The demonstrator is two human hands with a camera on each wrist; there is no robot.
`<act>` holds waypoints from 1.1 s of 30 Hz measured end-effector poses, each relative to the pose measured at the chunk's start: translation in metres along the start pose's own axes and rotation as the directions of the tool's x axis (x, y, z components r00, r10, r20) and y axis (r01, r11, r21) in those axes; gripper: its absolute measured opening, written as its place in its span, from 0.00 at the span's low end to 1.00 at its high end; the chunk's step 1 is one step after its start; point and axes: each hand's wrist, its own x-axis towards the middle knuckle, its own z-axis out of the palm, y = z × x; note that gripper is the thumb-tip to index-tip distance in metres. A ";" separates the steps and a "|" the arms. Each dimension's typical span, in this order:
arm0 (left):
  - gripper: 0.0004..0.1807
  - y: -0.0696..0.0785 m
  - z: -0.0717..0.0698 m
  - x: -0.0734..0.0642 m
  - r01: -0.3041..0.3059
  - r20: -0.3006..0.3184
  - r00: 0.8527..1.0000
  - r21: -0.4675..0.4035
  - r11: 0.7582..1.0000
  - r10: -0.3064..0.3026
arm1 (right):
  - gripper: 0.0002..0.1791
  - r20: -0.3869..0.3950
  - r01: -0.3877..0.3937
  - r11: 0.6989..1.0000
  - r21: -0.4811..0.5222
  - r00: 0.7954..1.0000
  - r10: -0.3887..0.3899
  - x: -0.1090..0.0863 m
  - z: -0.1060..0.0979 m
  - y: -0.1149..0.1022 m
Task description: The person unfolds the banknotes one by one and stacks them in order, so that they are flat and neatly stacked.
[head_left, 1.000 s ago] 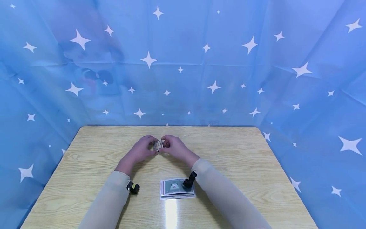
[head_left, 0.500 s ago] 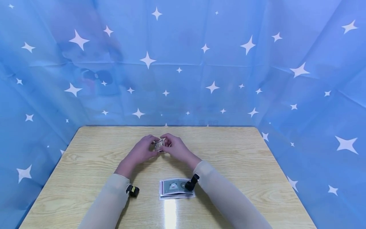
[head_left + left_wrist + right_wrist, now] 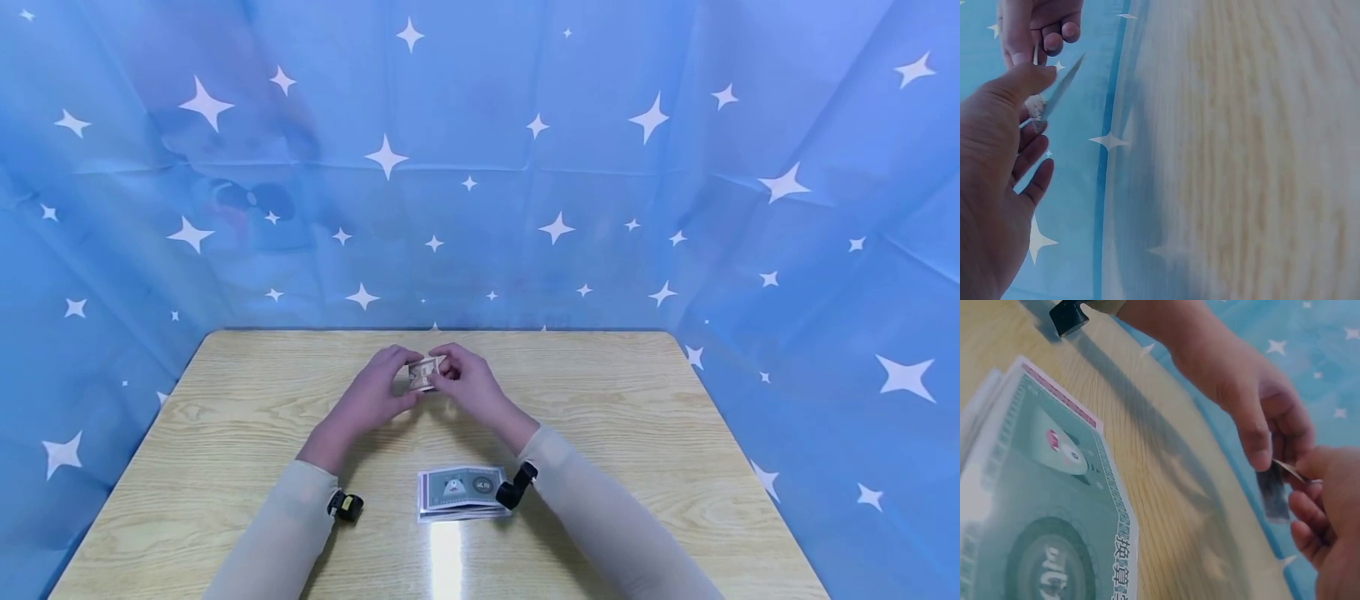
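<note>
Beyond the middle of the table, both hands are raised around a small printed paper note point(image 3: 423, 374), like a banknote. My left hand point(image 3: 371, 392) pinches its left side between thumb and fingers. On the right side, my right hand point(image 3: 480, 387) pinches it with thumb and index finger. The left wrist view shows the note point(image 3: 1065, 84) nearly edge-on as a thin leaf, partly hidden by the left thumb. In the right wrist view a dark strip of the note point(image 3: 1274, 494) hangs between the hands.
A stack of green printed play notes point(image 3: 459, 490) with a white cartoon figure lies nearer on the wooden table point(image 3: 600, 500), beside the right wrist's black camera point(image 3: 516, 487). Another black camera point(image 3: 347, 505) sits on the left wrist. A blue star-patterned curtain point(image 3: 480, 208) surrounds the table.
Both hands have shifted slightly away and to the right with the note, and its printed face shows more. The right wrist has moved right, uncovering more of the stack.
</note>
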 end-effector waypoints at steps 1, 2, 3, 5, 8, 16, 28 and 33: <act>0.35 0.002 -0.001 0.000 -0.009 -0.007 1.000 -0.002 1.000 0.009 | 0.23 -0.011 0.004 1.000 0.004 1.000 -0.004 -0.001 -0.002 -0.001; 0.36 0.004 -0.001 0.000 -0.020 -0.013 1.000 -0.004 1.000 0.020 | 0.22 -0.020 0.008 1.000 0.012 1.000 -0.008 -0.003 -0.003 -0.002; 0.36 0.006 -0.001 0.001 -0.027 -0.018 0.999 -0.003 1.000 0.027 | 0.22 -0.027 0.009 1.000 0.022 1.000 -0.009 -0.005 -0.005 -0.004; 0.37 0.009 -0.002 0.001 -0.038 -0.027 0.999 0.000 0.999 0.038 | 0.22 -0.037 0.012 0.999 0.044 0.999 -0.010 -0.009 -0.008 -0.008; 0.37 0.014 -0.002 0.001 -0.056 -0.038 0.998 0.002 0.998 0.056 | 0.22 -0.049 0.007 0.997 0.074 0.999 -0.004 -0.017 -0.013 -0.013; 0.37 0.022 -0.001 -0.003 -0.122 -0.061 0.990 0.027 0.992 0.124 | 0.22 -0.047 0.049 0.996 0.068 0.998 -0.045 -0.030 -0.023 -0.013; 0.37 0.035 0.000 -0.009 -0.147 -0.042 0.988 -0.007 0.989 0.146 | 0.22 -0.060 0.024 0.994 0.106 0.998 -0.017 -0.047 -0.033 -0.017; 0.36 0.041 0.001 -0.011 -0.153 -0.042 0.988 -0.088 0.984 0.150 | 0.23 -0.057 0.014 0.993 0.120 0.998 -0.007 -0.054 -0.039 -0.018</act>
